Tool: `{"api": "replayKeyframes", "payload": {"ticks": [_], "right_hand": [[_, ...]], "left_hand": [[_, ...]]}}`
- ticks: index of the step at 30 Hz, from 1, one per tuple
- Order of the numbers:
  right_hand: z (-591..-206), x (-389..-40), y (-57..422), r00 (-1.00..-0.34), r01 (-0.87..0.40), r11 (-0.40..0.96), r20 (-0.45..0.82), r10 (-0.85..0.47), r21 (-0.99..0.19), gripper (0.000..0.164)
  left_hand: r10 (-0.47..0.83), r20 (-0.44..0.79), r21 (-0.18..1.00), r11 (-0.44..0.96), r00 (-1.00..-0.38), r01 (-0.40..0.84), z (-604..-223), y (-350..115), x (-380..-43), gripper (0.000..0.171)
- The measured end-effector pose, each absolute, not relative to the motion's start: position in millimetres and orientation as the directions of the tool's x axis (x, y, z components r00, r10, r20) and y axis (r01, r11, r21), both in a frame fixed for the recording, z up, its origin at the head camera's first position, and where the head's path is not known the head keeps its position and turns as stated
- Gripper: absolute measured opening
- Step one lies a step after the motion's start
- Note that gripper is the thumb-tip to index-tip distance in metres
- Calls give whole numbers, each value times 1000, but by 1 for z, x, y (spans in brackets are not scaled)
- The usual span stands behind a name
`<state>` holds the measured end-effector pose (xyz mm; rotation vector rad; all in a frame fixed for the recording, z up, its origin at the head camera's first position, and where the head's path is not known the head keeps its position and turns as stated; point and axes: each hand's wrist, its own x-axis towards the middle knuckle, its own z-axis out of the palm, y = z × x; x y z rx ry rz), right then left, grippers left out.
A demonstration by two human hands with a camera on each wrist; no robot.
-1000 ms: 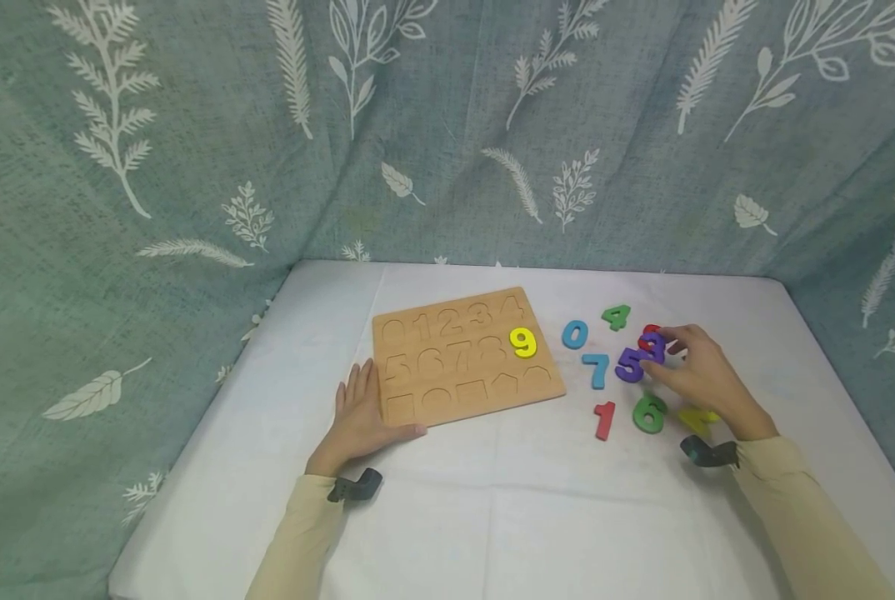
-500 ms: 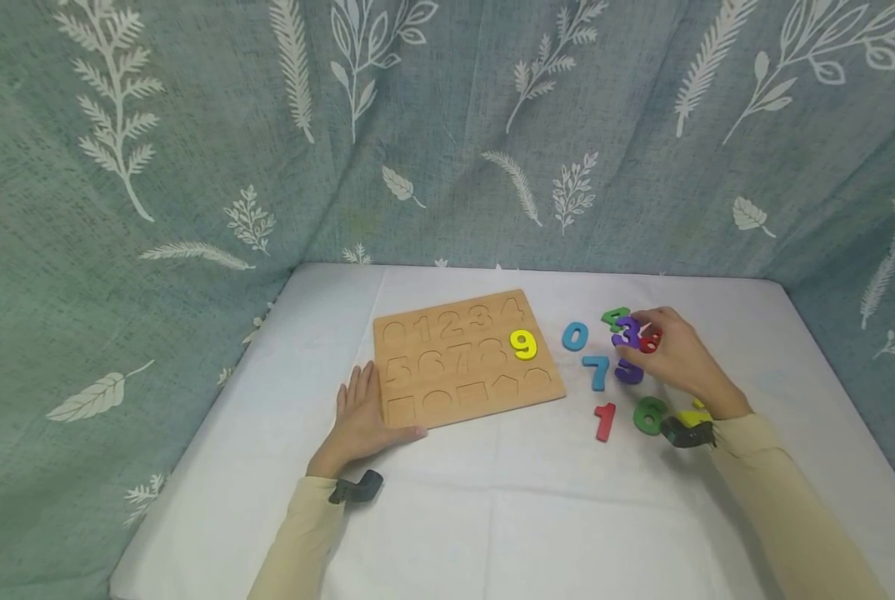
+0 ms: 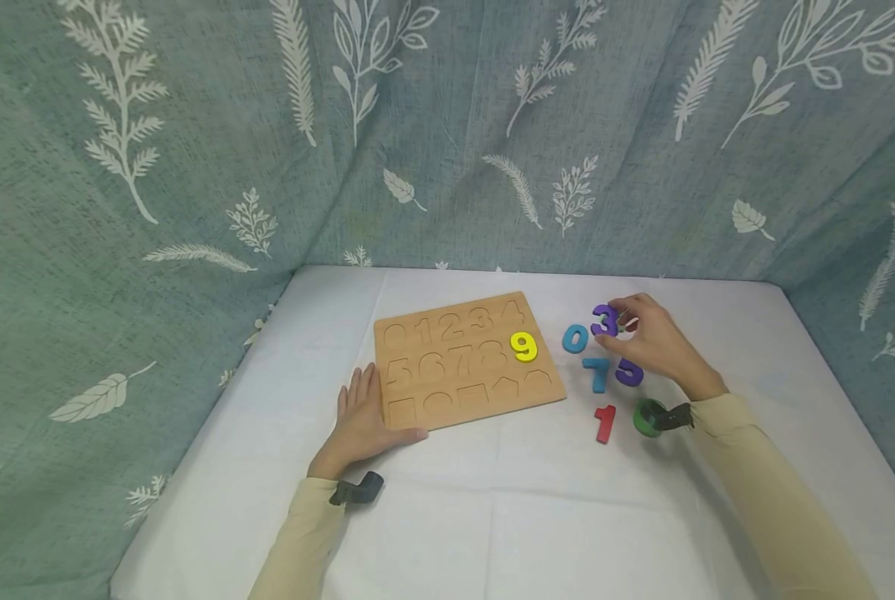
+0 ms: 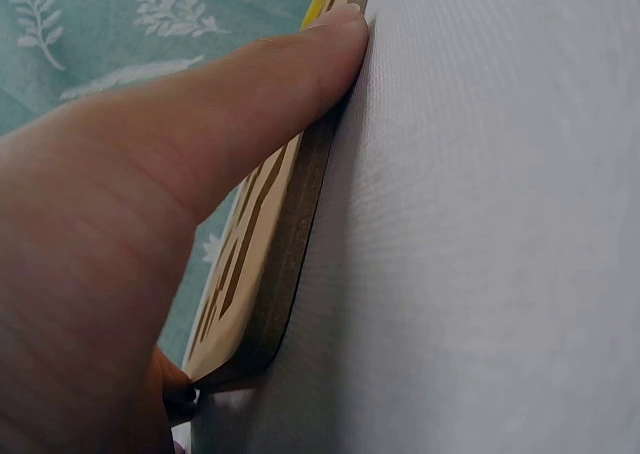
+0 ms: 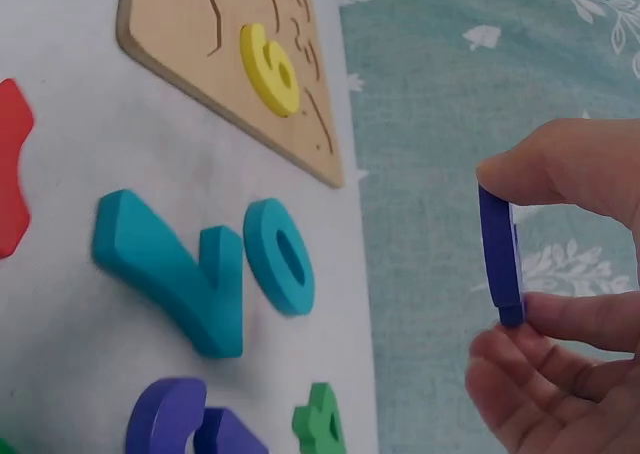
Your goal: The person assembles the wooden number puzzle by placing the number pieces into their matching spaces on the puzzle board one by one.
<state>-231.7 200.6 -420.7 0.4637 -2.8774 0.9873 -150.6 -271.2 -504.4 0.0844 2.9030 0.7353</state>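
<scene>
My right hand pinches a purple number 3 between thumb and fingertips, held up off the cloth; the right wrist view shows the piece edge-on. In the head view it overlaps the green 4, whose shape shows in the right wrist view. My left hand rests at the near left corner of a wooden number board, fingers straight along its left side. Its thumb lies across the front edge. A yellow 9 lies on the board's right part, among the carved outlines.
Right of the board lie a blue 0, a blue 7, a purple 5, a red 1 and a green 6, partly covered by the wrist camera. A patterned curtain stands behind the white-covered table.
My right hand has moved left and slightly away with the purple 3, from over the red number to over the green 4. The left hand stays at the board.
</scene>
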Motion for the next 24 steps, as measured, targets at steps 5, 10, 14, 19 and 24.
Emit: {"api": "replayKeyframes", "payload": {"ticks": [5, 10, 14, 19, 24], "right_hand": [[-418, -237, 191, -951, -301, 738, 132, -280, -603, 62], [-415, -242, 182, -944, -317, 735, 127, -304, -599, 63], [-414, -248, 174, -944, -316, 736, 119, -308, -599, 65], [-411, -257, 160, -937, -331, 731, 120, -327, -597, 64], [-407, -265, 145, -926, -359, 718, 133, -352, -596, 64]], "left_hand": [[87, -128, 479, 878, -988, 15, -504, -271, -150, 152], [87, -125, 479, 878, -988, 17, -503, -271, -150, 151], [90, -117, 489, 872, -989, 22, -501, -270, -148, 151], [89, -118, 486, 874, -989, 21, -500, -270, -147, 151], [84, -127, 487, 874, -988, 12, -501, -270, -148, 151]]}}
